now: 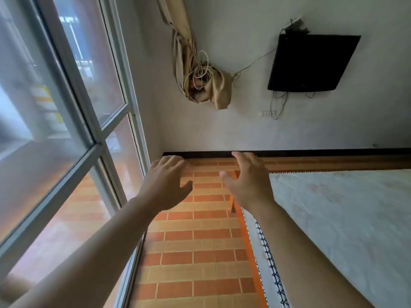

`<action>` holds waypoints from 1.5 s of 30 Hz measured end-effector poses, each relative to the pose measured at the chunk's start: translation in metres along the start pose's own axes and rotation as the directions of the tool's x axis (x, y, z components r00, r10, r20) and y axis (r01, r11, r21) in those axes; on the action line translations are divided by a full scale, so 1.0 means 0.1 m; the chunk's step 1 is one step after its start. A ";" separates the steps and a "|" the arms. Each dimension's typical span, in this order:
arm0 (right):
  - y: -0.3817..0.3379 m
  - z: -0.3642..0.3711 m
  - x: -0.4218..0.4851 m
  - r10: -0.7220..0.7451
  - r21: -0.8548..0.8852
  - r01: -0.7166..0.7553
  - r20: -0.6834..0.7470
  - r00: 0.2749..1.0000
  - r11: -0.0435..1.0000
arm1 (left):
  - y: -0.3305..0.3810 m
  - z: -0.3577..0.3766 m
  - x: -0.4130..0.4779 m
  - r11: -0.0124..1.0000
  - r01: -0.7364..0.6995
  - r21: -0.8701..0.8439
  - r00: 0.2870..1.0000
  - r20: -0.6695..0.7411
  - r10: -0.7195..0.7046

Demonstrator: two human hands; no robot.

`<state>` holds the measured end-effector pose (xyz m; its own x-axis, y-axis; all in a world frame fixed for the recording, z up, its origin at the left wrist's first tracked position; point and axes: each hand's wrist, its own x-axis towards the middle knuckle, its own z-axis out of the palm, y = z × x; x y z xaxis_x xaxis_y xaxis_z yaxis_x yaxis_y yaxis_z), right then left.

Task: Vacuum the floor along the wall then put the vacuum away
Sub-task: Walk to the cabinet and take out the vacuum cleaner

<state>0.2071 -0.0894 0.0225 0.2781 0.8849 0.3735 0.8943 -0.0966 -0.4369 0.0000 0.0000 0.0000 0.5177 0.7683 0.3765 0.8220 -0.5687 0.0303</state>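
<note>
Two empty hands: left hand [165, 183] and right hand [246, 181], fingers [175, 160] wide, over tiled floor [200, 241] between window [66, 107] and bed [344, 218].

Crops, cover, blur: head view.
We see the bed [344, 218] cut by right and bottom edges, its corner partly behind the right hand [246, 185]; beyond the window [55, 107] all is blurred.

Both bare arms reached forward with the backs of the hands up. The left arm [89, 252] ran in from the lower left; the left grip [165, 183] had its fingers spread and loosely bent, thumb out to the side, holding nothing. The right arm [300, 247] ran in from the lower right; the right grip [246, 181] was likewise spread and empty. The two grips were near each other, not touching.
</note>
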 end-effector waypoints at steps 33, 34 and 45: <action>-0.12 2.29 3.96 0.108 -0.092 -0.095 0.141 0.984 0.991 | -2.50 1.57 3.59 0.998 -0.068 0.017 0.997 0.032 0.068; -0.06 2.39 4.07 0.117 -0.087 -0.104 0.151 0.982 0.991 | -2.48 1.66 3.72 0.996 -0.088 0.031 0.995 0.053 0.087; 0.32 3.01 5.68 0.082 -0.037 -0.076 0.217 0.973 0.996 | -2.78 2.16 5.20 0.997 -0.051 0.059 0.994 0.104 0.045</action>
<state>0.2877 0.5468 -0.0253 0.2675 0.9518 0.1499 0.8830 -0.1799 -0.4335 0.0921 0.6214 -0.0126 0.5758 0.7683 0.2794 0.8070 -0.5889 -0.0439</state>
